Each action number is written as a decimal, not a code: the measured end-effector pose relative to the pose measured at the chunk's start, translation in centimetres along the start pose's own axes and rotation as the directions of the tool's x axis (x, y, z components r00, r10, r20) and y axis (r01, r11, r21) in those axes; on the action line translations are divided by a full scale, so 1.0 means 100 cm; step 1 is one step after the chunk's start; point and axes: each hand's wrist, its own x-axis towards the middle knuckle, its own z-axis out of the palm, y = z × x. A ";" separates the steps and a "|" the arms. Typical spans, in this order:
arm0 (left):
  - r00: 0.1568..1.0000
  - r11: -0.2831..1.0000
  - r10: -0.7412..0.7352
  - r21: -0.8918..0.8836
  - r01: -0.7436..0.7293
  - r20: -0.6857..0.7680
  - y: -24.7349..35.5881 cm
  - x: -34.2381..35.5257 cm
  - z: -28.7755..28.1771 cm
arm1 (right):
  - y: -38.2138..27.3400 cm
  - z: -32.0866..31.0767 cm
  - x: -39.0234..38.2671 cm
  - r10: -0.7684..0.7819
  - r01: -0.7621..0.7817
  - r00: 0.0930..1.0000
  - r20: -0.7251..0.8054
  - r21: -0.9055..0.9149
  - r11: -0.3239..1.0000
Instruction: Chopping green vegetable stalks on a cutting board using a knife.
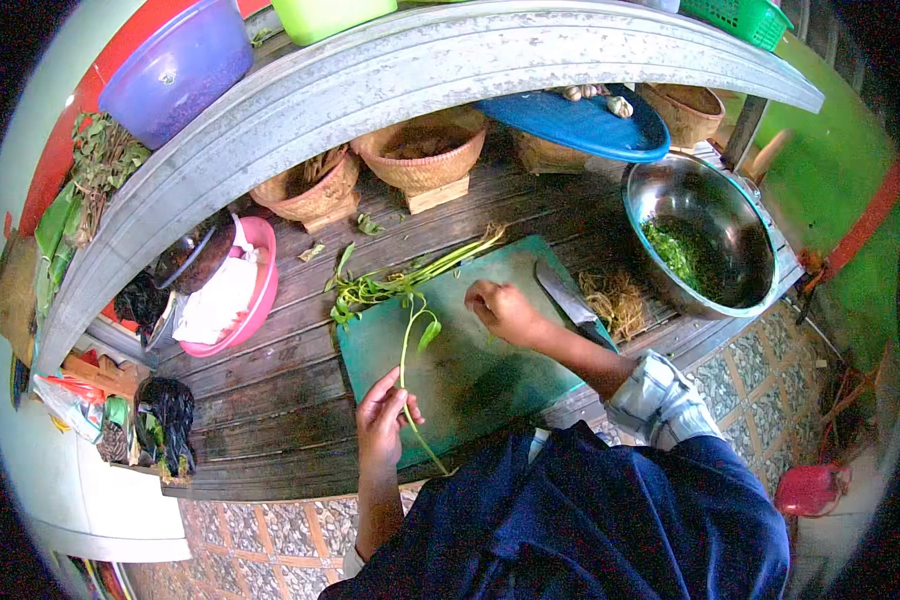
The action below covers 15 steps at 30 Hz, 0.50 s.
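My left hand (pixel 381 418) pinches a long thin green stem (pixel 404 362) with a few leaves near its top; its lower end hangs past the near edge of the green cutting board (pixel 470 395). Above the middle of the board, my right hand (pixel 506 312) is closed, fingertips together; anything inside them cannot be made out. A bunch of leafy green stalks (pixel 420 272) lies along the board's far left edge. On the board's right side rests a knife (pixel 567 296), its handle partly hidden behind my right forearm. Trimmed roots (pixel 615 303) are heaped just right of it.
A large steel bowl (pixel 750 225) with chopped greens (pixel 680 255) stands at the right. Woven baskets (pixel 425 155) and a blue tray (pixel 590 125) with garlic (pixel 618 106) sit below a metal shelf edge (pixel 450 60). A pink basin (pixel 263 290) is at the left.
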 end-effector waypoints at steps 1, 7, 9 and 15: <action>1.000 1.000 -0.005 -0.009 0.005 -0.028 0.001 -0.001 -0.003 | 0.000 -0.002 0.008 -0.006 0.006 1.000 0.007 0.003 1.000; 1.000 0.998 0.017 0.067 -0.018 0.020 -0.005 0.008 -0.001 | 0.041 0.028 0.021 -0.551 0.505 0.828 0.105 -0.567 0.650; 0.999 0.994 -0.021 0.110 0.016 0.037 0.000 0.010 0.006 | 0.052 0.037 0.014 -0.487 0.470 0.861 0.149 -0.598 0.649; 0.999 0.977 0.001 0.214 -0.009 0.036 0.002 0.010 0.009 | 0.003 -0.001 0.023 -0.056 0.045 0.955 -0.292 -0.045 0.998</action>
